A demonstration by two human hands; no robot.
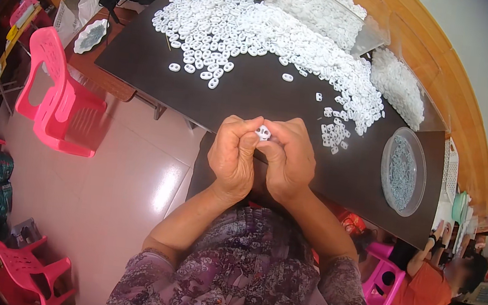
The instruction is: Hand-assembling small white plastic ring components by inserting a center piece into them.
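Between the fingertips of both hands is a small white plastic piece with holes (pixel 263 133). My left hand (pixel 235 151) pinches it from the left side, thumb and forefinger closed. From the right, my right hand (pixel 288 158) grips the same piece with its thumb and bent forefinger. Both hands are just over the near edge of the dark table (pixel 251 95). Beyond them lies a wide heap of white oval two-holed pieces (pixel 211 20). Smaller, squarish white pieces (pixel 334 133) sit in a loose cluster to the right of my hands.
A round clear dish (pixel 385 170) of small grey-blue parts stands on the table's right. Clear bins of white pieces (pixel 315 16) line the back. Pink plastic chairs (pixel 50 92) stand at left. A person in an orange top (pixel 422 290) sits at lower right.
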